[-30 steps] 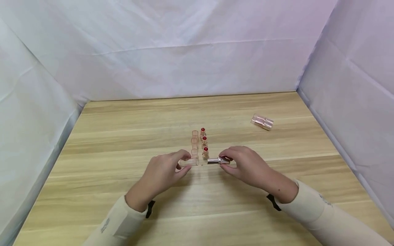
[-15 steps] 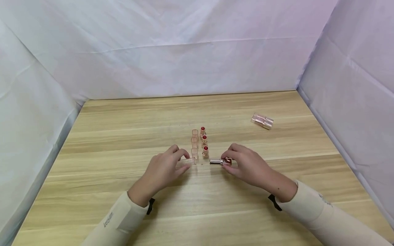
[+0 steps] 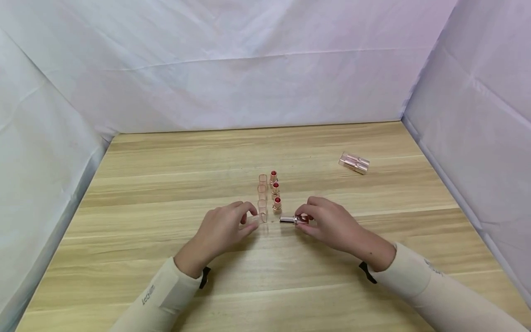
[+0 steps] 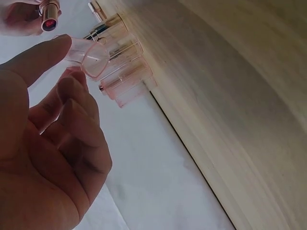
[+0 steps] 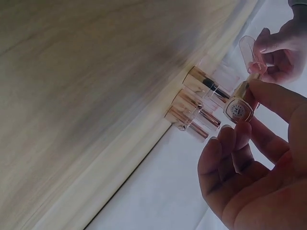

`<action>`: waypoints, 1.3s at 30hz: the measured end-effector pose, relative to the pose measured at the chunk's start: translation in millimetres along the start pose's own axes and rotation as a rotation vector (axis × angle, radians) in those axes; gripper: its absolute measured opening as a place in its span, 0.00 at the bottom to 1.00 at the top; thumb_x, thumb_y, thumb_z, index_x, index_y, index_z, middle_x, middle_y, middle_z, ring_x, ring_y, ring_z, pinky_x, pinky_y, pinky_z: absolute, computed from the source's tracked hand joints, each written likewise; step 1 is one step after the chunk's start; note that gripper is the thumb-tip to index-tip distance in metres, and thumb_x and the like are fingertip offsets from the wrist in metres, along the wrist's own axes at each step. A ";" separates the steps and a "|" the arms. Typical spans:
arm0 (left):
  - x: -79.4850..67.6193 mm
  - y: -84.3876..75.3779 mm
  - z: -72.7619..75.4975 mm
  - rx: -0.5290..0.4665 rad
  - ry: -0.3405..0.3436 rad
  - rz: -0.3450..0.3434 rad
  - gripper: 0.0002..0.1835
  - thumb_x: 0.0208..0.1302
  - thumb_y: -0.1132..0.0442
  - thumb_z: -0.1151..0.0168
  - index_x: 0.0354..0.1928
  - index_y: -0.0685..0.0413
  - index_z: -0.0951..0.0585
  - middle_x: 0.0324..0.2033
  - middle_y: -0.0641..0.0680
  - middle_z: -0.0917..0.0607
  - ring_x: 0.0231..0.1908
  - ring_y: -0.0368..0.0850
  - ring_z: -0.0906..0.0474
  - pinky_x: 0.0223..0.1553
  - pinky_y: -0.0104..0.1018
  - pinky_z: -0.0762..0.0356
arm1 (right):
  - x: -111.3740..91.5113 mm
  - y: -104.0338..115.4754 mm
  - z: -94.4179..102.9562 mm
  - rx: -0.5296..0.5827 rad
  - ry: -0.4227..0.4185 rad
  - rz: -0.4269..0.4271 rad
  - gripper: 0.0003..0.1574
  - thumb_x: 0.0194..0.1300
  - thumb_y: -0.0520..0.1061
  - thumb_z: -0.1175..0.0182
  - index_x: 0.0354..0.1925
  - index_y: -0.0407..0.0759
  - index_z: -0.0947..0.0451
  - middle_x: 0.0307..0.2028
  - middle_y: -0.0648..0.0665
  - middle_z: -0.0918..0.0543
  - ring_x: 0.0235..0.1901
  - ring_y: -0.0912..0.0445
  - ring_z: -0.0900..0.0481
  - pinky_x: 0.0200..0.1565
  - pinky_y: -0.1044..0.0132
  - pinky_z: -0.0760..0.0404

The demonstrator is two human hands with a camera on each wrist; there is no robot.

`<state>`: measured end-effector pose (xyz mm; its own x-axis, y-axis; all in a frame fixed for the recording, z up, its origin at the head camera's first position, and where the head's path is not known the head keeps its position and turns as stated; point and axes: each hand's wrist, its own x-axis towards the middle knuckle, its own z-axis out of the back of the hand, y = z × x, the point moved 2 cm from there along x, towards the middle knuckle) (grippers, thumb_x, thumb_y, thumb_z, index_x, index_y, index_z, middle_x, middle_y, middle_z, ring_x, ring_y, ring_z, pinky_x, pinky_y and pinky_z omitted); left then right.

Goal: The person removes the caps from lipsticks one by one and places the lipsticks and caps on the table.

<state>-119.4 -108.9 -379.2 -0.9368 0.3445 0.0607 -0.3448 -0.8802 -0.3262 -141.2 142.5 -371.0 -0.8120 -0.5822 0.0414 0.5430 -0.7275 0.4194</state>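
Note:
My left hand (image 3: 226,228) pinches a clear pinkish lipstick cap (image 4: 91,56) between thumb and fingers, its open end turned toward the right hand. Opposite it, my right hand (image 3: 329,223) pinches a shiny rose-gold lipstick tube (image 3: 290,219) by its base, lying level, with the red tip (image 4: 50,23) toward the cap. A short gap separates the two. Just beyond the hands, three uncapped lipsticks (image 3: 277,204) stand upright in a row. To their left runs a matching row of upright clear caps (image 3: 262,191).
Farther back on the right, capped lipsticks (image 3: 354,163) lie side by side on the wood-grain table (image 3: 174,184). White cloth (image 3: 257,69) hangs behind the table and along both sides.
The left hand's cap now tilts, its open end showing more toward the right. The right hand and its lipstick shifted slightly right, then back left.

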 end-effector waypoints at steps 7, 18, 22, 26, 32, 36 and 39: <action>2.0 0.2 -2.9 -0.025 0.054 0.020 0.10 0.62 0.49 0.29 0.43 0.39 0.18 0.24 0.38 0.22 0.19 0.33 0.33 0.22 0.31 0.35 | 3.6 1.9 -3.9 -0.003 0.037 -0.014 0.09 0.59 0.49 0.27 0.39 0.53 0.13 0.29 0.56 0.21 0.30 0.60 0.23 0.31 0.71 0.26; 6.5 1.4 -5.0 -0.031 0.083 0.036 0.11 0.61 0.48 0.29 0.42 0.40 0.17 0.26 0.35 0.15 0.24 0.31 0.25 0.27 0.33 0.30 | 6.9 0.4 -9.4 -0.035 0.122 -0.033 0.09 0.61 0.51 0.29 0.40 0.54 0.15 0.26 0.59 0.22 0.26 0.64 0.29 0.27 0.70 0.30; 9.1 0.4 -5.7 -0.047 0.101 0.039 0.11 0.60 0.49 0.29 0.42 0.39 0.17 0.27 0.35 0.12 0.29 0.33 0.19 0.30 0.35 0.27 | 9.0 0.1 -10.7 -0.027 0.120 -0.029 0.08 0.62 0.51 0.29 0.40 0.53 0.15 0.25 0.59 0.22 0.24 0.64 0.30 0.27 0.70 0.30; 11.5 -0.4 -8.3 -0.063 0.120 0.043 0.10 0.61 0.49 0.29 0.42 0.39 0.16 0.28 0.37 0.11 0.34 0.35 0.15 0.34 0.38 0.24 | 13.7 1.2 -13.6 -0.012 0.145 -0.029 0.08 0.63 0.51 0.31 0.41 0.53 0.15 0.24 0.58 0.21 0.23 0.65 0.28 0.27 0.69 0.29; 13.3 -0.8 -9.9 -0.080 0.127 0.050 0.10 0.60 0.50 0.28 0.42 0.40 0.16 0.30 0.37 0.10 0.38 0.37 0.13 0.37 0.41 0.22 | 21.0 4.7 -16.5 0.013 0.161 -0.011 0.08 0.63 0.49 0.31 0.41 0.51 0.17 0.25 0.56 0.17 0.24 0.67 0.25 0.29 0.69 0.25; 14.3 -0.4 -10.2 -0.099 0.122 0.051 0.10 0.60 0.51 0.28 0.41 0.41 0.15 0.31 0.38 0.10 0.39 0.38 0.13 0.38 0.43 0.21 | 25.7 5.4 -19.0 0.032 0.161 -0.009 0.08 0.63 0.47 0.31 0.41 0.49 0.17 0.27 0.55 0.14 0.26 0.67 0.22 0.30 0.69 0.23; 15.1 0.0 -10.6 -0.106 0.123 0.056 0.10 0.60 0.51 0.27 0.41 0.41 0.15 0.31 0.38 0.10 0.39 0.37 0.13 0.38 0.42 0.21 | 29.0 5.3 -21.1 0.059 0.167 -0.018 0.09 0.64 0.47 0.31 0.42 0.49 0.18 0.29 0.54 0.13 0.28 0.66 0.20 0.32 0.68 0.22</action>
<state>-133.0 -100.2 -388.2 -0.9377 0.3394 -0.0742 -0.2784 -0.8619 -0.4238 -157.3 114.1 -386.7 -0.7720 -0.6250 -0.1155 0.5112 -0.7186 0.4715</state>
